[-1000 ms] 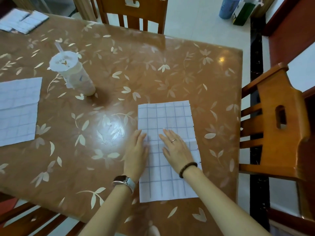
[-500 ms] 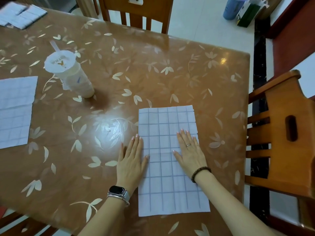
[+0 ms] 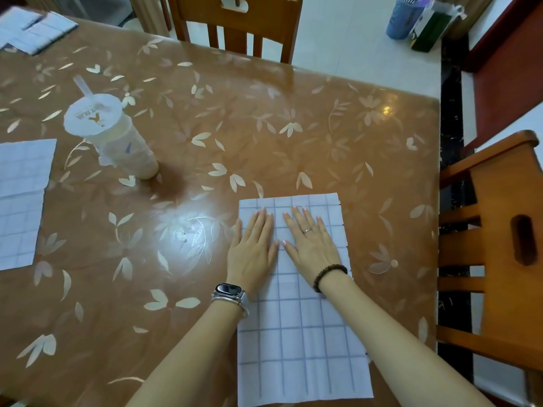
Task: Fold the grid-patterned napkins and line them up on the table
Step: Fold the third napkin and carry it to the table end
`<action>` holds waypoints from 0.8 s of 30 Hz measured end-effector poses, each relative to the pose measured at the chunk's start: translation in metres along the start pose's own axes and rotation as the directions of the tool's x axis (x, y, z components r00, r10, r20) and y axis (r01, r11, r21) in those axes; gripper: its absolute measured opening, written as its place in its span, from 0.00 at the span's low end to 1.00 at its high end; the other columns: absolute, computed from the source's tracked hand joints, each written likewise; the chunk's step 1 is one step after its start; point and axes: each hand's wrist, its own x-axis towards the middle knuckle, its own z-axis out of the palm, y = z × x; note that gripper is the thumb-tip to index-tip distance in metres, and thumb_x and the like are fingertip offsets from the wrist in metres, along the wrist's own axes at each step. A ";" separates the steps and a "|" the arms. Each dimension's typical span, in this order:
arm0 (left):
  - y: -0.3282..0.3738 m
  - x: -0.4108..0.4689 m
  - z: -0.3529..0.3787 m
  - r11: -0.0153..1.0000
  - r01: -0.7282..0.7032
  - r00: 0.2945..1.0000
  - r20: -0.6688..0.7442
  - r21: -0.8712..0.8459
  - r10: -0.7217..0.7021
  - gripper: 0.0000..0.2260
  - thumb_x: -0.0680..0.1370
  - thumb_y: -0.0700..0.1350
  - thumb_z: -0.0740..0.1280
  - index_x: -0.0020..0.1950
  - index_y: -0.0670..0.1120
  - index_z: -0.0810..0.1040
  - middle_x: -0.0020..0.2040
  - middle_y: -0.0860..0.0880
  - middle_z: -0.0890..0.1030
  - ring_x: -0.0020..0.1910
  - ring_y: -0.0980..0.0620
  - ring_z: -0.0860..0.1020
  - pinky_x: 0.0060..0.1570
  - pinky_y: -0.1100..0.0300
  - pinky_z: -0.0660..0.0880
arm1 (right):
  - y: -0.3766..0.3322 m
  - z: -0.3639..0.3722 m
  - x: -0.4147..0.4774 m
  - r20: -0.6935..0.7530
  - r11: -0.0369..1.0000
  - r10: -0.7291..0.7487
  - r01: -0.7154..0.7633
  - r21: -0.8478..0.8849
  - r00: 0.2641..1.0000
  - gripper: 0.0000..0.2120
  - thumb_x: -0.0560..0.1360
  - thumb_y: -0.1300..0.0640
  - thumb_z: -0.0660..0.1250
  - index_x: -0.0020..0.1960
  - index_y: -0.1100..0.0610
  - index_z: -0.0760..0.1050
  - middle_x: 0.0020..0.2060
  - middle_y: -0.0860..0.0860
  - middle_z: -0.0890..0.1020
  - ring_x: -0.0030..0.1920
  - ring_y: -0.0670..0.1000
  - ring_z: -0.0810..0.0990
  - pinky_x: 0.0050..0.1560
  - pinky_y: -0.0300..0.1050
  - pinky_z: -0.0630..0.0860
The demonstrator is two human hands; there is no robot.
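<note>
A white grid-patterned napkin (image 3: 299, 351), folded into a long rectangle, lies on the brown leaf-patterned table (image 3: 264, 136) near its right front. My left hand (image 3: 253, 250) and my right hand (image 3: 313, 245) lie flat side by side on the napkin's far half, fingers straight, pressing it down. Another grid napkin (image 3: 20, 201) lies flat at the table's left edge. More folded grid napkins (image 3: 35, 32) sit at the far left corner.
A sealed drink cup with a straw (image 3: 114, 142) stands left of the middle of the table. Wooden chairs stand at the far side (image 3: 235, 22) and at the right side (image 3: 493, 259). A blue bin (image 3: 407, 16) and a bag are on the floor beyond.
Both hands have slid forward along the napkin from its middle toward its far edge and have come closer together. The napkin stays flat in place.
</note>
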 end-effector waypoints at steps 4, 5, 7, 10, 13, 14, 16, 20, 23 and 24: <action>-0.018 0.005 -0.002 0.996 0.078 0.997 -0.028 0.042 -0.077 0.28 0.82 0.55 0.49 0.78 0.42 0.63 0.78 0.45 0.62 0.78 0.49 0.60 0.75 0.49 0.44 | 0.024 -0.003 0.004 -0.016 0.996 0.086 -0.086 0.002 0.996 0.33 0.76 0.39 0.36 0.79 0.50 0.46 0.78 0.48 0.45 0.78 0.49 0.43 0.76 0.48 0.37; -0.021 0.005 -0.004 0.994 0.101 0.995 -0.028 0.041 -0.100 0.28 0.82 0.56 0.47 0.78 0.42 0.61 0.79 0.46 0.60 0.78 0.50 0.58 0.76 0.49 0.43 | 0.029 -0.004 0.005 -0.012 0.995 0.100 -0.100 0.005 0.995 0.33 0.76 0.39 0.36 0.79 0.50 0.46 0.78 0.48 0.46 0.78 0.49 0.42 0.76 0.48 0.37; -0.024 0.005 -0.006 0.992 0.127 0.992 -0.030 0.028 -0.126 0.29 0.82 0.56 0.46 0.79 0.43 0.59 0.80 0.46 0.58 0.79 0.51 0.55 0.76 0.49 0.42 | 0.036 -0.006 0.007 -0.012 0.993 0.116 -0.116 0.012 0.993 0.34 0.76 0.39 0.36 0.79 0.50 0.46 0.79 0.49 0.46 0.78 0.49 0.43 0.76 0.48 0.37; -0.023 0.002 -0.009 0.990 0.137 0.990 -0.035 -0.033 -0.139 0.30 0.81 0.56 0.45 0.79 0.42 0.59 0.79 0.45 0.59 0.79 0.48 0.56 0.77 0.48 0.46 | 0.040 -0.010 0.004 -0.023 0.989 0.136 -0.134 0.061 0.990 0.33 0.77 0.39 0.39 0.79 0.52 0.45 0.79 0.50 0.46 0.78 0.50 0.43 0.76 0.47 0.36; -0.018 -0.006 -0.015 0.971 0.145 0.982 -0.094 -0.189 -0.165 0.24 0.81 0.49 0.57 0.75 0.39 0.66 0.76 0.41 0.65 0.76 0.42 0.63 0.75 0.47 0.56 | 0.038 -0.020 -0.006 -0.059 0.963 0.172 -0.155 0.220 0.983 0.29 0.81 0.47 0.53 0.78 0.55 0.51 0.78 0.50 0.50 0.78 0.51 0.47 0.76 0.46 0.43; -0.017 -0.011 -0.017 0.961 0.142 0.976 -0.130 -0.237 -0.176 0.22 0.80 0.44 0.62 0.73 0.37 0.67 0.74 0.39 0.67 0.74 0.41 0.65 0.74 0.46 0.60 | 0.037 -0.024 -0.012 -0.094 0.949 0.198 -0.167 0.267 0.976 0.28 0.81 0.50 0.57 0.78 0.56 0.54 0.78 0.51 0.54 0.77 0.52 0.51 0.76 0.46 0.49; -0.015 -0.024 -0.023 0.946 0.133 0.964 -0.185 -0.295 -0.193 0.22 0.78 0.37 0.67 0.72 0.37 0.69 0.71 0.39 0.70 0.71 0.42 0.68 0.71 0.49 0.66 | 0.034 -0.033 -0.026 -0.161 0.910 0.280 -0.208 0.359 0.947 0.25 0.79 0.55 0.62 0.74 0.57 0.62 0.73 0.53 0.64 0.73 0.54 0.61 0.71 0.47 0.60; -0.009 -0.053 -0.034 0.853 0.207 0.931 -0.173 -0.479 -0.323 0.17 0.78 0.36 0.66 0.66 0.40 0.73 0.59 0.46 0.73 0.58 0.45 0.73 0.62 0.57 0.70 | 0.035 -0.047 -0.056 -0.131 0.716 0.490 -0.311 0.625 0.862 0.14 0.76 0.61 0.65 0.61 0.57 0.74 0.57 0.53 0.76 0.53 0.52 0.76 0.55 0.46 0.75; -0.003 -0.073 -0.044 0.710 0.331 0.877 -0.075 -0.622 -0.474 0.12 0.78 0.37 0.66 0.61 0.43 0.75 0.53 0.48 0.73 0.49 0.48 0.76 0.53 0.57 0.75 | 0.042 -0.055 -0.079 0.011 0.537 0.615 -0.429 0.726 0.789 0.08 0.76 0.61 0.66 0.53 0.54 0.77 0.47 0.50 0.80 0.42 0.47 0.79 0.42 0.40 0.78; -0.001 -0.079 -0.046 0.669 0.369 0.860 -0.036 -0.645 -0.509 0.11 0.78 0.38 0.67 0.60 0.44 0.75 0.52 0.47 0.75 0.47 0.50 0.76 0.50 0.63 0.75 | 0.044 -0.054 -0.086 0.052 0.487 0.635 -0.451 0.748 0.771 0.06 0.75 0.61 0.66 0.51 0.52 0.77 0.44 0.49 0.81 0.42 0.47 0.80 0.42 0.41 0.79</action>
